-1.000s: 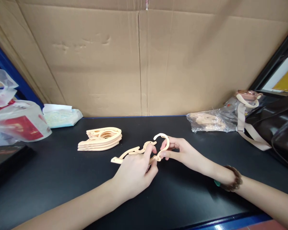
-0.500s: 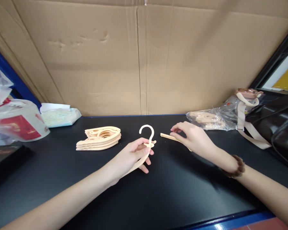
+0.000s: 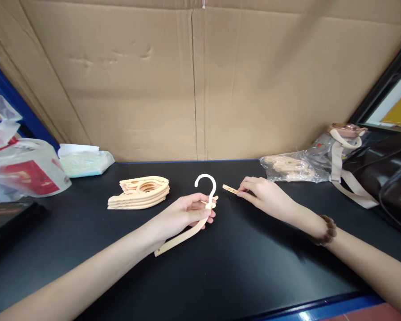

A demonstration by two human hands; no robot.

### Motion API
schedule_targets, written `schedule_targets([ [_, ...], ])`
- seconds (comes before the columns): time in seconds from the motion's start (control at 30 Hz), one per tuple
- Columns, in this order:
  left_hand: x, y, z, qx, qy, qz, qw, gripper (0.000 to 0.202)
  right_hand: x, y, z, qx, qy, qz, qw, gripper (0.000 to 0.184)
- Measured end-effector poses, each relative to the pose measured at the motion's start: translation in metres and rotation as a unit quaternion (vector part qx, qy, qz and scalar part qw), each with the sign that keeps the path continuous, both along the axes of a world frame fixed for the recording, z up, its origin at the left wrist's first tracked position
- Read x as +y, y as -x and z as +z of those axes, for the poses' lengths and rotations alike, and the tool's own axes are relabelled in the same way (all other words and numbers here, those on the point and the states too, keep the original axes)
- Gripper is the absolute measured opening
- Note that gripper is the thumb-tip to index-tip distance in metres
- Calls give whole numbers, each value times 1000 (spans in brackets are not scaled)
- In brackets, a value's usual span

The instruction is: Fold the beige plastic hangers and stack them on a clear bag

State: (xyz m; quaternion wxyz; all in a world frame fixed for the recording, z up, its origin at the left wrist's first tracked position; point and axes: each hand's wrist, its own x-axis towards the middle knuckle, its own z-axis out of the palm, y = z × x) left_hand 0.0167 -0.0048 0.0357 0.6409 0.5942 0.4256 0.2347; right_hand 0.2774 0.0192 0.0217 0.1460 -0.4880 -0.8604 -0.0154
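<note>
My left hand (image 3: 190, 211) is closed around the middle of a cream plastic folding hanger (image 3: 183, 239). Its hook curves up above my fingers, and one arm slants down toward the lower left. To the right, my right hand (image 3: 259, 191) pinches a slim cream strip (image 3: 230, 189) between thumb and fingertips. The strip has slots along it and points to the upper left, just short of the hanger's hook; the rest of it is hidden by my hand. A stack of folded cream hangers (image 3: 140, 198) lies left of my left hand.
A clear bag of cream parts (image 3: 289, 167) and a strapped bottle (image 3: 342, 142) stand at the back right, beside a dark bag (image 3: 387, 169). At the left are a tissue pack (image 3: 85, 162), a plastic-bagged tub (image 3: 30, 169) and a dark device (image 3: 10, 218). Cardboard (image 3: 137, 80) walls the back.
My left hand has turned the hanger, so its lower arm now shows in full. My right hand has closed on the strip's near part and tilted it; before, the strip stuck out past my palm.
</note>
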Motion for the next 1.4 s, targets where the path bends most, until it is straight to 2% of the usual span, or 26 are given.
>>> schedule_targets([
  [0.17, 0, -3, 1, 4, -9, 1, 1000, 26, -9, 6, 3, 124, 98, 47, 986, 20],
  [0.3, -1, -4, 1, -21, -39, 19, 999, 26, -15, 7, 2, 119, 118, 96, 981, 29],
  [0.43, -1, -4, 0, -47, -58, 34, 997, 27, -20, 9, 4, 116, 149, 107, 976, 27],
  [0.53, -1, -4, -1, -51, -58, 47, 996, 24, -23, 12, 6, 121, 149, 105, 976, 29],
  [0.63, -2, -5, 0, -53, -54, 57, 995, 23, -24, 13, 8, 172, 127, 99, 972, 28],
  [0.8, -4, -7, 1, -58, -45, 53, 996, 22, -23, 9, 10, 281, 99, 132, 946, 39],
  [0.9, -4, -6, 1, -74, -41, 22, 996, 21, -26, 6, 10, 336, 94, 176, 921, 47],
  [1.0, -5, -6, 0, -104, -58, -47, 992, 21, -30, 9, 9, 426, 123, 202, 873, 48],
  [1.1, -8, -7, -1, -110, -98, -115, 982, 19, -36, 17, 10, 512, 206, 174, 815, 43],
  [1.17, -12, -9, -1, -123, -94, -139, 978, 16, -40, 23, 11, 551, 250, 152, 782, 44],
  [1.2, -15, -10, -1, -133, -79, -149, 977, 14, -42, 26, 12, 562, 255, 143, 774, 44],
  [1.27, -20, -12, 0, -152, -37, -168, 973, 12, -44, 28, 13, 562, 227, 118, 786, 46],
  [1.33, -24, -13, 1, -172, 4, -185, 968, 14, -44, 29, 12, 539, 174, 78, 821, 48],
  [1.4, -26, -13, 2, -188, 24, -187, 964, 15, -42, 28, 12, 519, 137, 34, 843, 49],
])
